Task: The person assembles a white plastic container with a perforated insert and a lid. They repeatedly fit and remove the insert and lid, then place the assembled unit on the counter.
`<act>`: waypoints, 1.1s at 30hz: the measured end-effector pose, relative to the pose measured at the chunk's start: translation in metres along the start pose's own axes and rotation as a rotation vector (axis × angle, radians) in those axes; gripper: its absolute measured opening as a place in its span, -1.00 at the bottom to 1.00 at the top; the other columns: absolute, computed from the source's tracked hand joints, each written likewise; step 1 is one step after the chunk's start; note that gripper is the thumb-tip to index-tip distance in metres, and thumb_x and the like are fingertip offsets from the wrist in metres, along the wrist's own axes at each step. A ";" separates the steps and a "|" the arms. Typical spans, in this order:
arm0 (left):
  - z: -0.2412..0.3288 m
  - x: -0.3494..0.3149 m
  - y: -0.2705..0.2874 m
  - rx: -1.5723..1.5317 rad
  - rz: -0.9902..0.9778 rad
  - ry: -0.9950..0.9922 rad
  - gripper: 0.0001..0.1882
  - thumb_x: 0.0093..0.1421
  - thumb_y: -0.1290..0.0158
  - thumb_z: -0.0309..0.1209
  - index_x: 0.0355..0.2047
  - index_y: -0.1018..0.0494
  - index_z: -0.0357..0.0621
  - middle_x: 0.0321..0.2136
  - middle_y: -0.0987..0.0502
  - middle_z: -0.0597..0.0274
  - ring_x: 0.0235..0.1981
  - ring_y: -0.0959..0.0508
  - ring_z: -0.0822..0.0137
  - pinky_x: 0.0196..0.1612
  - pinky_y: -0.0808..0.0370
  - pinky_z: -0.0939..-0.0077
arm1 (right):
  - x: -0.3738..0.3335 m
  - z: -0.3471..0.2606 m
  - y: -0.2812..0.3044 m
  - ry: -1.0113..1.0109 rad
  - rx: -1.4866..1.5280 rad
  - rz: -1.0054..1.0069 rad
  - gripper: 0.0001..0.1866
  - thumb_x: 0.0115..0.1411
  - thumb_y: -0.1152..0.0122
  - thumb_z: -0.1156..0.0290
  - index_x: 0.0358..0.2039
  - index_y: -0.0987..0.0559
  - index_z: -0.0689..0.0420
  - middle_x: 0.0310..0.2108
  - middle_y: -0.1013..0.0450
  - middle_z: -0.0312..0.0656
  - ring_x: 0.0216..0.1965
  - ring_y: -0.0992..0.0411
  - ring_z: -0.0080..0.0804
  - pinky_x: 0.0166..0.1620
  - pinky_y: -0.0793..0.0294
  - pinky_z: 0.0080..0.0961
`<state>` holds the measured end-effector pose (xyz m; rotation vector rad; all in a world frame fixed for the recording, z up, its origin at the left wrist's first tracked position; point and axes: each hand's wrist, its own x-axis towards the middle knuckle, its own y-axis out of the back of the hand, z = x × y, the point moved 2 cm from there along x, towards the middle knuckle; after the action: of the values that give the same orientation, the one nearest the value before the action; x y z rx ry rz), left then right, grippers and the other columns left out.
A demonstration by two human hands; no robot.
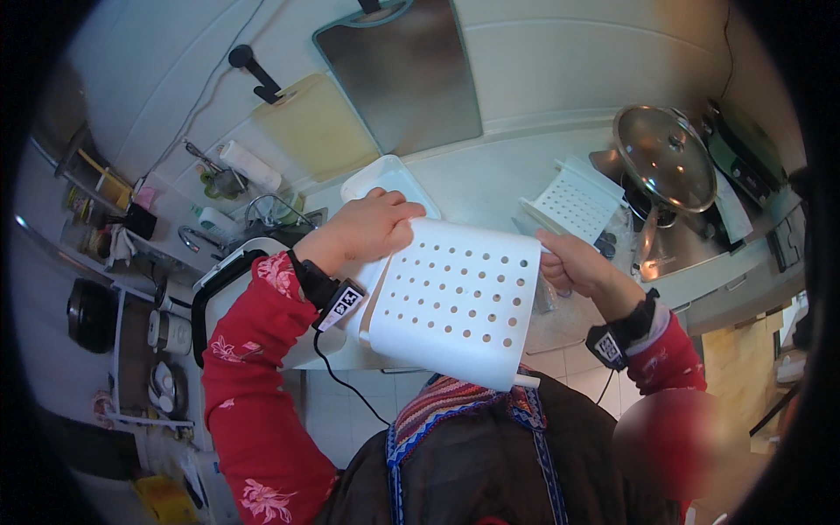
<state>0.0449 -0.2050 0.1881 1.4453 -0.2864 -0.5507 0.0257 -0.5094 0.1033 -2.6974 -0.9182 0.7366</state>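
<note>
Head view: a white perforated tray (459, 302) is being held up over the worktop (490, 179), gripped at its top-left corner by the left hand (372, 227) and at its right edge by the right hand (573, 262). Looks like it's being turned over; a steady two-handed grip is being called for next. Behind, a second tray (573, 201), glass lid (663, 157) and cutting boards (319, 127) are sitting by the wall.

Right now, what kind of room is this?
Most likely a home kitchen. A pot with a glass lid sits on a stove, a cutting board leans on the wall, and there is a sink tap. Both hands hold a white holed tray.
</note>
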 end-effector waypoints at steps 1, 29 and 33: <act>-0.005 0.001 -0.001 -0.032 -0.071 -0.011 -0.60 0.13 0.25 -0.27 -0.07 -0.45 0.03 -0.17 -0.46 0.13 -0.04 -0.36 0.09 0.01 -0.34 0.28 | 0.005 -0.001 0.002 0.009 -0.021 -0.031 -0.49 0.31 0.20 -0.01 -0.74 -0.18 -0.07 -0.74 0.02 -0.52 -0.72 0.11 -0.69 -0.64 0.14 -0.72; -0.016 0.001 -0.048 -1.109 -0.689 -0.139 -0.77 0.24 0.04 -0.33 -0.36 -0.51 -0.25 -0.47 -0.49 0.42 -0.40 -0.40 0.64 -0.31 -0.37 0.72 | 0.014 -0.051 -0.111 0.024 -1.304 -0.227 -0.49 0.30 0.37 0.20 -0.32 -0.51 0.34 -0.19 -0.41 0.24 -0.17 -0.38 0.08 -0.04 -0.31 -0.19; -0.007 -0.002 -0.043 -1.184 -0.673 -0.124 -0.84 0.22 0.04 -0.39 -0.38 -0.47 -0.22 -0.46 -0.46 0.44 -0.41 -0.40 0.65 -0.34 -0.36 0.74 | 0.010 -0.048 -0.110 0.080 -1.363 -0.217 -0.48 0.30 0.36 0.18 -0.34 -0.51 0.35 -0.23 -0.43 0.22 -0.19 -0.40 0.06 -0.05 -0.30 -0.21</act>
<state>0.0391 -0.1994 0.1448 0.3061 0.4209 -1.1063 0.0004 -0.4180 0.1776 -3.4309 -2.2318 -0.2156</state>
